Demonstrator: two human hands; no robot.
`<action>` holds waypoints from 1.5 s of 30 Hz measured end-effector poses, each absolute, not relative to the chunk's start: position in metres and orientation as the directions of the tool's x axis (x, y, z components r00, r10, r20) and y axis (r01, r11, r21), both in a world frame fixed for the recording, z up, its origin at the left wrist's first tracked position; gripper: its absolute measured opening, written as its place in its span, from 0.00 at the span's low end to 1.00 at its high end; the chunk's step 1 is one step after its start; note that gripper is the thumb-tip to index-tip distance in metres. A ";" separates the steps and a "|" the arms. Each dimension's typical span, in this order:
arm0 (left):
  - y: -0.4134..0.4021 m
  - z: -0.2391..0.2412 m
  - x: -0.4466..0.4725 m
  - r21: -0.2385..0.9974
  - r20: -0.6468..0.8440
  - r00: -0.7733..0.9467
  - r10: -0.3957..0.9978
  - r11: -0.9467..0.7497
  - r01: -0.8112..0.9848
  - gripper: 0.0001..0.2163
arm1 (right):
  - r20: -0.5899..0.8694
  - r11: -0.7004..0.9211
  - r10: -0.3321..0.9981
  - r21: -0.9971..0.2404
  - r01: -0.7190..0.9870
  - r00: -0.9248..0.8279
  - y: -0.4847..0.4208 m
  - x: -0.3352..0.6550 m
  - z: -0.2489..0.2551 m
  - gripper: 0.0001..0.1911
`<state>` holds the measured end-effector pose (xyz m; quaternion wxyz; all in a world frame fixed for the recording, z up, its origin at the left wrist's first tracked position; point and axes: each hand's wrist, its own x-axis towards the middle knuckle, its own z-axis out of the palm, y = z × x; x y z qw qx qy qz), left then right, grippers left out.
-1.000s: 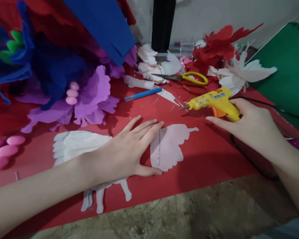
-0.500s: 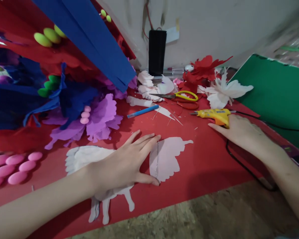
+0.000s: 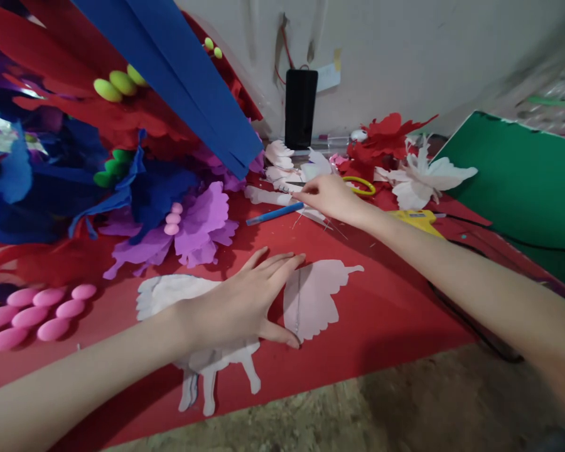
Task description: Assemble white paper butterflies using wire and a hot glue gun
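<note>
My left hand [image 3: 230, 311] lies flat with fingers spread over a stack of white scalloped cutouts [image 3: 157, 292]. Its thumb and index fingertips reach the left edge of a pale pink wing-shaped cutout [image 3: 317, 301], which has a thin line of glue near that edge. At the back, the fingers of my right hand [image 3: 332, 196] are pinched together just above the end of a blue pen [image 3: 274, 213]; whatever is between them is hidden. The yellow-handled scissors [image 3: 361, 184] are partly covered by that hand. Behind my right forearm lies a yellow glue gun [image 3: 415, 220].
Blue, red and purple paper petals [image 3: 200, 216] crowd the left, with pink oval pieces [image 3: 28, 314] before them. A phone [image 3: 301, 107] leans on the wall. White [image 3: 426, 176] and red petals [image 3: 388, 135] and a green board [image 3: 522, 182] stand right; a black cord trails there.
My right hand has let go of the glue gun and moved left to the pen and scissors, its fingers now pinched. My left hand stays spread on the cutouts. The view has shifted slightly.
</note>
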<state>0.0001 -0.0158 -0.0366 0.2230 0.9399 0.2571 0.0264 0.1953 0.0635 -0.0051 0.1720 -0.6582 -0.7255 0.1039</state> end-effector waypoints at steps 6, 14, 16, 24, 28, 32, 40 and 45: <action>-0.018 -0.034 0.001 0.468 -0.126 0.851 0.510 -0.726 0.504 0.47 | 0.069 0.049 0.998 -0.567 0.822 -0.012 0.102 0.167 -0.020 0.08; -0.017 -0.034 0.001 0.508 -0.065 0.869 0.491 -0.733 0.452 0.44 | 0.129 0.141 0.990 -0.868 0.477 -0.057 0.098 0.166 -0.011 0.05; -0.017 -0.033 0.001 0.528 -0.022 0.867 0.497 -0.731 0.432 0.43 | 0.149 0.159 0.987 -0.900 0.406 -0.057 0.088 0.170 -0.002 0.06; -0.021 -0.021 0.003 0.811 0.252 0.582 0.773 -0.497 0.309 0.15 | 0.140 0.144 0.987 -0.989 0.041 -0.077 0.021 0.176 0.018 0.01; -0.024 -0.016 0.006 0.921 0.226 0.519 0.824 -0.355 0.162 0.24 | 0.212 0.230 0.960 -0.970 0.081 -0.185 -0.011 0.171 0.013 0.04; -0.025 -0.012 0.007 0.928 0.247 0.478 0.843 -0.348 0.133 0.20 | 0.209 0.252 0.940 -0.958 0.138 -0.271 -0.028 0.170 0.012 0.06; -0.015 -0.014 -0.001 0.818 0.364 0.435 0.824 -0.506 0.273 0.12 | -0.115 -0.087 0.915 -0.992 0.091 -0.386 -0.028 0.197 0.002 0.29; -0.015 -0.021 -0.004 0.249 0.538 0.764 0.356 -0.933 0.259 0.12 | -0.401 -0.408 0.827 -0.910 0.070 -0.395 -0.015 0.221 -0.002 0.40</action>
